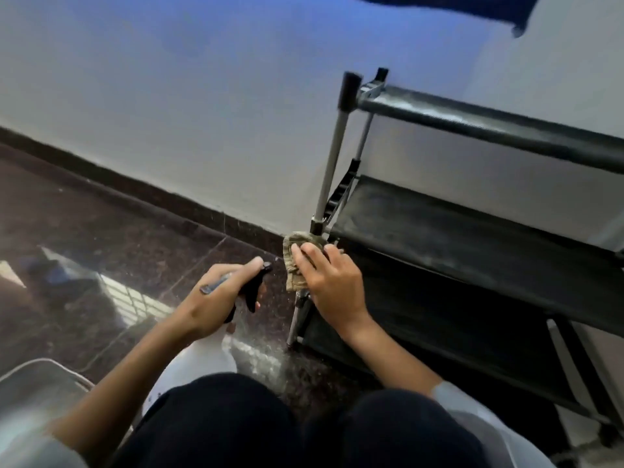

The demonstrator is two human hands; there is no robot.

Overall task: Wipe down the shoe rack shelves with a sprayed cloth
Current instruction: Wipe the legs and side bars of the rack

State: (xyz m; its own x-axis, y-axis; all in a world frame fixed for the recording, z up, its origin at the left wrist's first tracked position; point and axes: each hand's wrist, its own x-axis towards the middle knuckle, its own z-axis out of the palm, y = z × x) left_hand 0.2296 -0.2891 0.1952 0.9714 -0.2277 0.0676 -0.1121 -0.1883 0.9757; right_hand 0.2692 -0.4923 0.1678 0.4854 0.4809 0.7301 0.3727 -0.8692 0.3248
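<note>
A black shoe rack (472, 238) with grey metal posts stands against the white wall on the right, its fabric shelves dusty. My right hand (329, 282) presses a crumpled olive-brown cloth (295, 261) against the left front corner of a middle shelf, fingers spread over it. My left hand (216, 298) grips the black trigger head of a spray bottle (250, 292), whose nozzle points toward the cloth; the white bottle body (202, 359) hangs below my wrist. The bare top shelf (489, 126) slopes away above.
Dark polished stone floor (101, 238) reflects a window at left. A black skirting runs along the wall. A grey metal object (37, 393) sits at the lower left. My dark-trousered knees (304, 430) fill the bottom. Dark blue fabric (472, 5) hangs at the top right.
</note>
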